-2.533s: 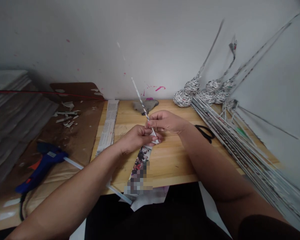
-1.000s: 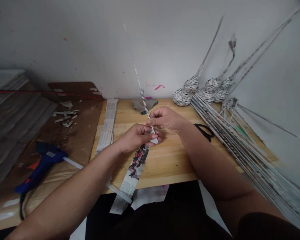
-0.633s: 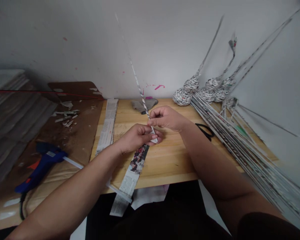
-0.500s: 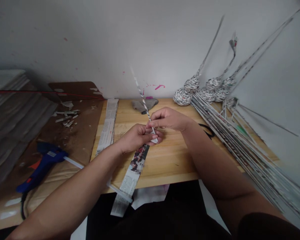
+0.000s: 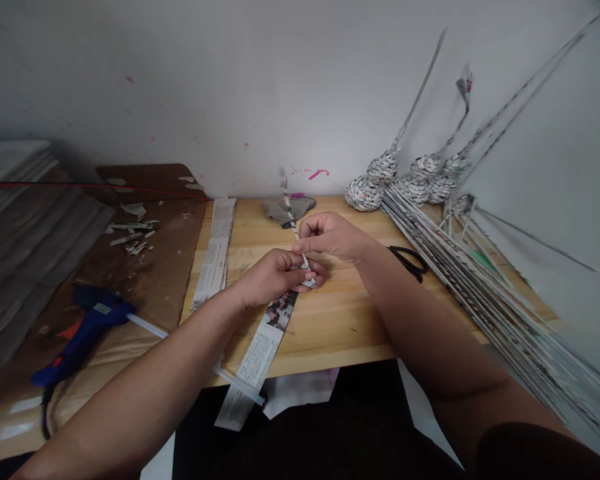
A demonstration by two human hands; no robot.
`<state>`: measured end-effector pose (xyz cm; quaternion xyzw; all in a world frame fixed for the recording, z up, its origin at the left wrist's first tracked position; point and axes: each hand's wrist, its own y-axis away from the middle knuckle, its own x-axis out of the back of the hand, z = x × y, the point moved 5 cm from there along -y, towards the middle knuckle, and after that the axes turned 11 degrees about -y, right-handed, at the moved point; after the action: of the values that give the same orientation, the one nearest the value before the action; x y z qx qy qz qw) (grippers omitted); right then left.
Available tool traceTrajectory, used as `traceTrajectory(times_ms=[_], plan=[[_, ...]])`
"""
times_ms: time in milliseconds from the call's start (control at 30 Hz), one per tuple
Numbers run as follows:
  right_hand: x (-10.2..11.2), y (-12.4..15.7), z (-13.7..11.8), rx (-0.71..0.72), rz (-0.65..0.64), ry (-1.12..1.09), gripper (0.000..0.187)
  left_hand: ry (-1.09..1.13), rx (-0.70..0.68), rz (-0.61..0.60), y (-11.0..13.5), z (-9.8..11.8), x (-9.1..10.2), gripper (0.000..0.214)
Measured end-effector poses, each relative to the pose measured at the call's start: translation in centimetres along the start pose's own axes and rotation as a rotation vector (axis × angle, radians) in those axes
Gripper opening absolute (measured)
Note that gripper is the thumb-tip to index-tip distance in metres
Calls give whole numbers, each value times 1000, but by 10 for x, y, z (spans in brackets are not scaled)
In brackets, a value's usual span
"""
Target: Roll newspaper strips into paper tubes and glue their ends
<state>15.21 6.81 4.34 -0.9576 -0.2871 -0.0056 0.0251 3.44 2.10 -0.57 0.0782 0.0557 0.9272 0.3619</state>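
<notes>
Both hands are together over the wooden table. My left hand is closed, its thumb pressing the rolled end of a newspaper strip against the fingers. From under that hand the flat strip slants down past the table's front edge. A thin paper tube, rolled from newspaper, rises from the left hand and leans slightly left; its upper end is blurred. My right hand pinches the tube just above the left fingers. Exactly where the strip turns into the tube is partly hidden by the fingers.
More newspaper strips lie left on the table. A blue glue gun with a white stick rests on cardboard. Right are black scissor-like handles, a bundle of paper tubes and woven paper shapes. A grey cloth lies behind.
The tube's upper end has swung to the right and looks shorter and more blurred. The strip's lower end has shifted slightly left. My right hand has moved a little left, showing more of the black handles.
</notes>
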Motion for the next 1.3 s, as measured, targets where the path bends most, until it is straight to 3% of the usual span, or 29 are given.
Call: traceTrajectory(times_ms=[200, 367, 533, 700, 900, 1100, 1300], plan=[[-8, 3, 4, -91, -213, 16, 28, -2, -6, 13, -1, -1, 2, 33], [0, -2, 2, 13, 39, 3, 36, 10, -10, -9, -1, -2, 0, 31], [-9, 2, 2, -84, -176, -20, 34, 46, 5, 8, -1, -2, 0, 33], [-1, 0, 1, 6, -9, 1, 35, -25, -1, -4, 0, 1, -1, 31], [-7, 4, 3, -73, -194, 34, 27, -13, 0, -4, -1, -2, 0, 28], [-2, -1, 3, -3, 45, -36, 33, -22, -12, -9, 0, 0, 0, 30], [-9, 1, 7, -97, -111, -39, 34, -13, -19, -21, 0, 0, 0, 31]])
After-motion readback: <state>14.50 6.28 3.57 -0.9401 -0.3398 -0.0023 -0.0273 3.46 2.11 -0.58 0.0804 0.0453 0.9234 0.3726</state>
